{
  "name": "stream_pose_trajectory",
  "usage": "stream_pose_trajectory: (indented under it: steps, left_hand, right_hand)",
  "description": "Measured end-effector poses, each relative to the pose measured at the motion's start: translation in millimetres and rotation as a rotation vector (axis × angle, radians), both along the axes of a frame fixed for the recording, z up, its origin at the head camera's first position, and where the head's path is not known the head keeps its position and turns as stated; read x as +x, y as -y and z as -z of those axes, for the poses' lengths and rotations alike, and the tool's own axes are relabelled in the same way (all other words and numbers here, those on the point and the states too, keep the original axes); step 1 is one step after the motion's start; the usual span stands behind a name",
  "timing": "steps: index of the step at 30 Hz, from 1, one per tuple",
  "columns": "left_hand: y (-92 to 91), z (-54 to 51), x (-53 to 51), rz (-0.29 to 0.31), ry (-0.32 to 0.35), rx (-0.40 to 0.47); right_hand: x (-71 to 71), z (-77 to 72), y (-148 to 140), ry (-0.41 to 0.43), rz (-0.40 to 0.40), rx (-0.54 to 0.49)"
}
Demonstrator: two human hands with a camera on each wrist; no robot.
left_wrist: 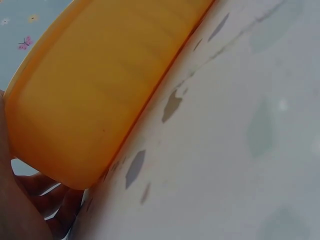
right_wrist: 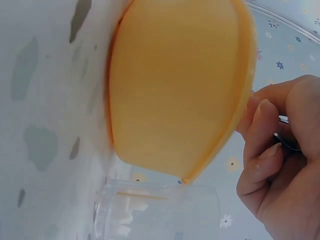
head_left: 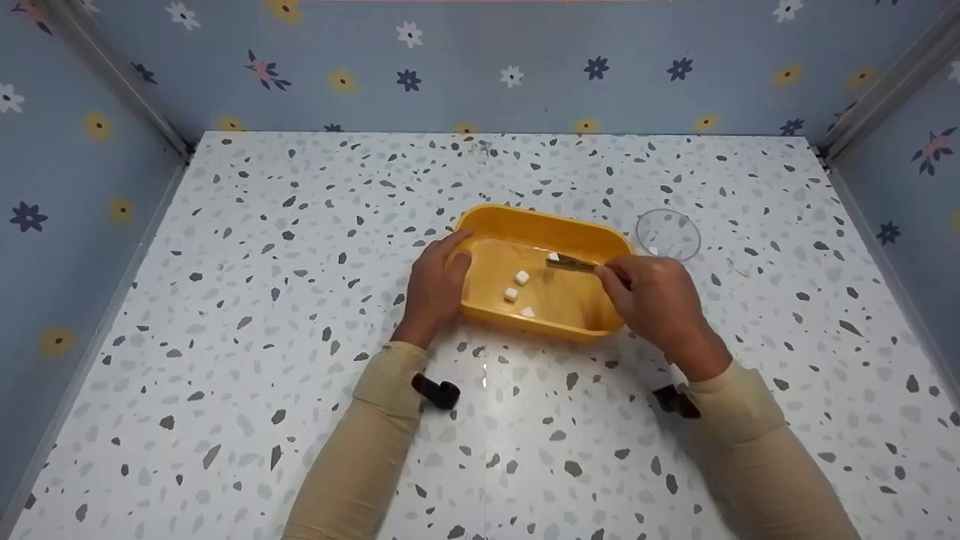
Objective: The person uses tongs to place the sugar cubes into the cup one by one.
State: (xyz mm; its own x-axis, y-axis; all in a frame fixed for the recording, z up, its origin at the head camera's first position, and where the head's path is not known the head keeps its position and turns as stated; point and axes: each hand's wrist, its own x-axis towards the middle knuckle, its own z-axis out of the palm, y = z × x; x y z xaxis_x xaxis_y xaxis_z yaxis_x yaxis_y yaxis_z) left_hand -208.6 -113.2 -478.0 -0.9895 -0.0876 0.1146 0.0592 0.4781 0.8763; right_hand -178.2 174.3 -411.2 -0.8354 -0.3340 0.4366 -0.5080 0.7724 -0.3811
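Note:
A yellow plastic tray [head_left: 487,319] lies on the table with several small white cubes [head_left: 522,277] inside. My left hand [head_left: 436,281] grips the tray's left end, thumb over the rim and fingers outside it. My right hand [head_left: 660,300] holds small metal tongs [head_left: 574,264] over the tray's right part. Their tips are at one white cube [head_left: 553,257]; whether they pinch it I cannot tell. Beyond the right hand stands a clear cup [head_left: 679,232]. In the right wrist view the cup [right_wrist: 195,215] has white pieces in it, and the tray wall [right_wrist: 175,90] hides the tong tips.
The speckled white table [head_left: 300,225] carries the tray and cup. Blue flowered panels [head_left: 465,67] rise at the back and both sides. The cup stands close to the tray's right end.

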Motion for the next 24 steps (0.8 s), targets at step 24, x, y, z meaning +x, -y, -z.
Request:
stream_pose_trajectory:
  steps: [24]
  left_hand:
    - [0.6, 0.0, -0.5, 0.006, -0.014, 0.021]
  right_hand:
    - [4.0, -23.2, -18, -0.036, 0.035, -0.054]
